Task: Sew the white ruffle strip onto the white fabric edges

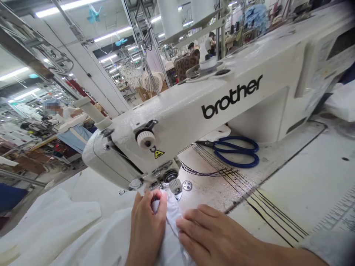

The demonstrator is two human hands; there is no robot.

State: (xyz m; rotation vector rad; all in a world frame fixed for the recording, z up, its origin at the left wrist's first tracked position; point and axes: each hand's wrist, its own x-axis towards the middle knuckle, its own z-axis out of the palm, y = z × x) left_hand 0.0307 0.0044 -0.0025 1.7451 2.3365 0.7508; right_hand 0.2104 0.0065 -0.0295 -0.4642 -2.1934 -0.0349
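Left hand point(146, 231): fingers curled, fingertips closed on a folded strip of white fabric point(172, 216), just in front of the presser foot point(175, 186) of a white Brother industrial sewing machine point(194, 111). Right hand point(212, 232): open and flat, fingers point(194, 220) pressing on the same strip, no pinch visible.

Key relation: the strip's long axis runs from the presser foot back toward the wearer, angled slightly right, passing between the hands. The left hand is nearer the foot; the right lies lower and to its right. Whether the strip passes under the foot cannot be told, and the needle is hidden.

A wider expanse of white cloth point(52, 218) spreads to the left of the hands. Blue-handled scissors point(236, 152) lie on the machine table point(288, 177) beneath the machine arm, well apart from both hands. Loose black threads point(219, 171) point toward the scissors.
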